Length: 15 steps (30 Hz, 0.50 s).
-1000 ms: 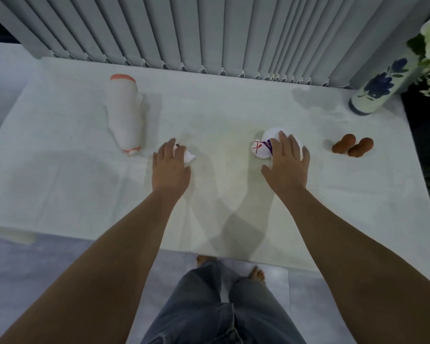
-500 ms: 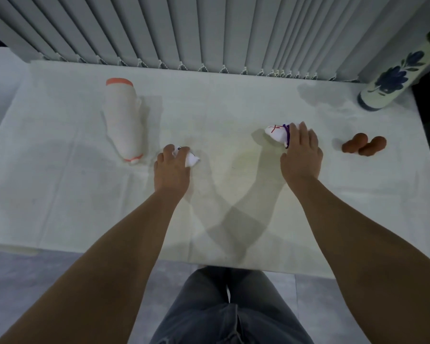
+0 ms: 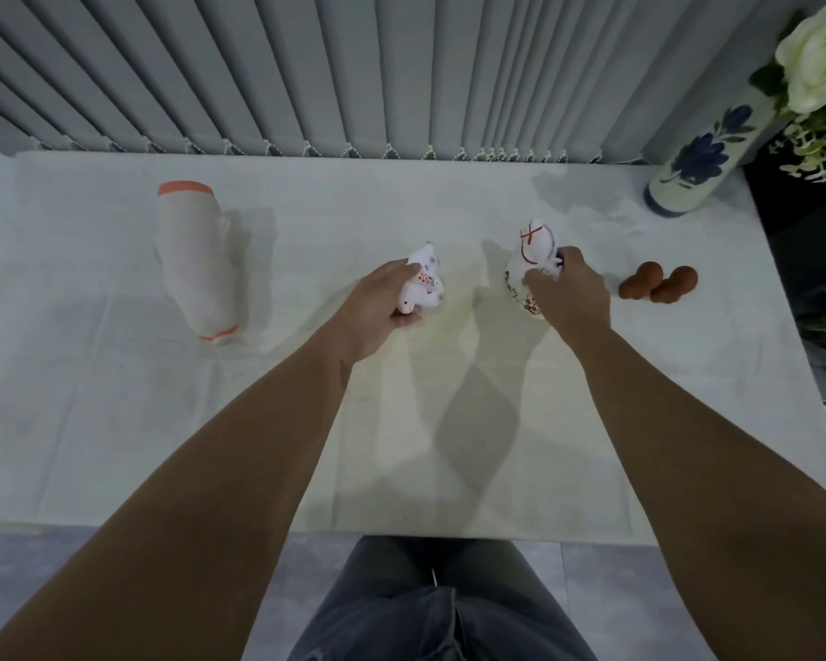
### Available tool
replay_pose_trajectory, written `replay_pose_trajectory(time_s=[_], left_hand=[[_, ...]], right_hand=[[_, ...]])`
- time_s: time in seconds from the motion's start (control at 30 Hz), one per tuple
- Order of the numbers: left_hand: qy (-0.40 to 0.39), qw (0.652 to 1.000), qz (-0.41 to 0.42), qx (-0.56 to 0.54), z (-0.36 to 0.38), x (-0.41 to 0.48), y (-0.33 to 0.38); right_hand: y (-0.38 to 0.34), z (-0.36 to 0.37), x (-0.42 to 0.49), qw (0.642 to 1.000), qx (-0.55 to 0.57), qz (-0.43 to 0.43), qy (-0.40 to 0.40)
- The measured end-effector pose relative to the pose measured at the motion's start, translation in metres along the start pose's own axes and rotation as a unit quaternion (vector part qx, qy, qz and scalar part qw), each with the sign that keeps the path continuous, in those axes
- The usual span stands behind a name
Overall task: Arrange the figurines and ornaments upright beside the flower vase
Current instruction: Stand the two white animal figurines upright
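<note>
White table (image 3: 115,422) — left hand (image 3: 377,307) grips small figurine (image 3: 423,283), right hand (image 3: 568,298) grips red-marked figurine (image 3: 530,255); no writing legible.

I have one view only: a wide-angle head camera looking forward and steeply down at the table (image 3: 115,446) from close above, its far edge meeting the blinds (image 3: 306,64), my legs (image 3: 439,608) below.

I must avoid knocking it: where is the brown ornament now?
In the head view, the brown ornament lies on the table's right side, between the right hand and the flower vase.
</note>
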State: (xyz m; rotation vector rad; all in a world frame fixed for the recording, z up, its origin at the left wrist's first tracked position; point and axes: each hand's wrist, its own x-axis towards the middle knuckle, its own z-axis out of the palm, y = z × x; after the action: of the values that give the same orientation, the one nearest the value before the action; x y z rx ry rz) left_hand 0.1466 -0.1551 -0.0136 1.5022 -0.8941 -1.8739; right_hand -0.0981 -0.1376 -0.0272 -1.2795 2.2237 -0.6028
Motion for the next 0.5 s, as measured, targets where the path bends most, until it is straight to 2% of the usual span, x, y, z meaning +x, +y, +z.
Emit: replay_pose_trajectory(time_s=[0.1,0.2,0.33,0.5], left_hand=[[-0.035,0.990,-0.065,-0.119,0.009,0.005,-0.001],[-0.053,0.982,-0.092,-0.157,0.019,0.007,-0.005],[-0.069,0.991,-0.073,-0.084,0.026,0.008,-0.005],[-0.037,0.997,0.000,0.063,0.027,0.013,-0.001]], right_hand=[[0.003,-0.007,0.002,0.999,-0.013,-0.027,-0.025],[0.005,-0.007,0.000,0.997,-0.037,-0.048,-0.043],[0.011,-0.004,-0.007,0.986,-0.125,-0.094,-0.065],[0.014,-0.007,0.001,0.979,-0.162,-0.113,-0.051]])
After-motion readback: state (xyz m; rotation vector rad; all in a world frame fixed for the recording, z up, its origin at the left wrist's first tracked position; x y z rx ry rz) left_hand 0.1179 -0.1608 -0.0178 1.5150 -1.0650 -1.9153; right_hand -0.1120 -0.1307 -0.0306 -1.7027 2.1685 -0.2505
